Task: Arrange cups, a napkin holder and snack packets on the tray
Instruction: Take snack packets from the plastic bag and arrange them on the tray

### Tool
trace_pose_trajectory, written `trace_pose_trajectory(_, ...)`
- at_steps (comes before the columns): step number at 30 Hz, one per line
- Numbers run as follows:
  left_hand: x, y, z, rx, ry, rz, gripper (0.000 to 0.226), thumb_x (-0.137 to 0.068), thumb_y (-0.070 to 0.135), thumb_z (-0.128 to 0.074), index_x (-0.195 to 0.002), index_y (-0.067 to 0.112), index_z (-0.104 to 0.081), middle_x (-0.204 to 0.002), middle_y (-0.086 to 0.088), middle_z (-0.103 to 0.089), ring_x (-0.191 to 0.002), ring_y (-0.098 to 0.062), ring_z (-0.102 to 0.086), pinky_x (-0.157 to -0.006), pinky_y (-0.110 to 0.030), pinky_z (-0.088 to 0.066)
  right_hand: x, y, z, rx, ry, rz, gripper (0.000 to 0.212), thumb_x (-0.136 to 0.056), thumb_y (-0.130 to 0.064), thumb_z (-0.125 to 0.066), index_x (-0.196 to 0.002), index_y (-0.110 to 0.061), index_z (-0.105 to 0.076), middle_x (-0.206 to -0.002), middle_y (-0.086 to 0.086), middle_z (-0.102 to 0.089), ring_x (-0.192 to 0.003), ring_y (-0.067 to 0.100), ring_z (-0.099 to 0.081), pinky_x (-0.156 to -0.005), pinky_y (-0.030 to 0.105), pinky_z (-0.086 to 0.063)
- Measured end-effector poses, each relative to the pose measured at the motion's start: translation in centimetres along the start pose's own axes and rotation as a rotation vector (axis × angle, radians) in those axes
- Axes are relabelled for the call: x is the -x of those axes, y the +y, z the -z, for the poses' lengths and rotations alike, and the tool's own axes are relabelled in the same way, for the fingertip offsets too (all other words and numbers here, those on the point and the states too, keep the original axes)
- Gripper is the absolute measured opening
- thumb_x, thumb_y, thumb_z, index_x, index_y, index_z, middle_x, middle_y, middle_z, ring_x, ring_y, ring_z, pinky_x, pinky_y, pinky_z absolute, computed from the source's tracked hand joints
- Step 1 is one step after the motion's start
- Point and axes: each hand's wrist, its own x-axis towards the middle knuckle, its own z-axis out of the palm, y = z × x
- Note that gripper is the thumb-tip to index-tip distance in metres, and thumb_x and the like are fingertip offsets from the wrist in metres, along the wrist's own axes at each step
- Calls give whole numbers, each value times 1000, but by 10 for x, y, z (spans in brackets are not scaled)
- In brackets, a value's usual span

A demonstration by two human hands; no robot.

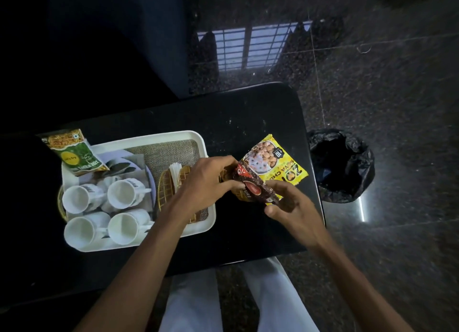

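Both hands are working just right of the white tray (202,143), over the black table (248,113). Left hand (206,182) is gripping the dark brown packet (250,186) at the edge nearest the tray, fingers curled round it. Right hand (290,207) is pinching the same packet's lower end between thumb and fingers. Yellow packet (278,163) is lying directly behind the dark brown packet, touching it and partly covered by it; cannot tell whether it is resting on the table or being held too. Both packets are sitting outside the tray, just beside its right rim. Four white cups (121,195) are standing upright in a two-by-two block in the tray's left half. Gold wire napkin holder (165,190) with white napkins (175,170) is standing on a burlap mat (173,148) in the tray's right half, partly hidden by the left forearm. Green packet (74,153) is leaning over the tray's far left corner. Bin with black liner (342,165) is standing on the floor beyond the table's right end.
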Motion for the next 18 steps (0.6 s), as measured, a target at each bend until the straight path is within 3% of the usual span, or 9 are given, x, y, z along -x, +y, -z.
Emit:
trace_pose_trajectory(2, 5, 5, 5, 80, 28, 12, 32, -80, 35, -83, -105, 22, -70, -97, 15, -73, -85, 6, -64, -70, -7, -45, 2, 2, 2, -48, -18, 16, 88, -53, -66, -85, -128, -29, -59, -128, -10, -65, -122, 8, -60, -100, 26, -49)
trace_pose_trajectory(5, 14, 14, 12, 210, 97, 37, 31, -79, 38, -83, -104, 23, -72, -98, 14, -77, -90, 4, -70, -77, -16, -55, 4, -1, -2, -56, 12, 87, 79, -59, -41, -92, -129, -28, -58, -128, -9, -67, -123, 9, -60, -104, 31, -49)
trace_pose_trajectory(9, 29, 21, 22, 384, 188, 56, 32, -78, 44, -81, -104, 26, -73, -96, 15, -77, -90, 3, -71, -80, -19, -57, 1, -15, -18, -51, 119, 209, 59, -71, -33, -84, -125, -24, -61, -122, -9, -70, -116, 8, -65, -93, 19, -52)
trace_pose_trajectory(14, 46, 14, 38, 499, 312, 118, 42, -78, 52, -78, -110, 27, -71, -102, 15, -77, -97, -2, -72, -86, -34, -61, -16, -40, -49, -56, 133, 292, 39, -85, -20, -75, -122, -16, -63, -116, -4, -72, -110, 12, -68, -91, 30, -56)
trace_pose_trajectory(18, 57, 7, 45, 599, 462, 168, 43, -82, 51, -75, -119, 29, -69, -111, 13, -75, -106, -4, -70, -89, -34, -60, -28, -60, -68, -45, 135, 331, 30, -88, -25, -72, -117, -20, -65, -111, -9, -74, -104, 8, -70, -84, 23, -58)
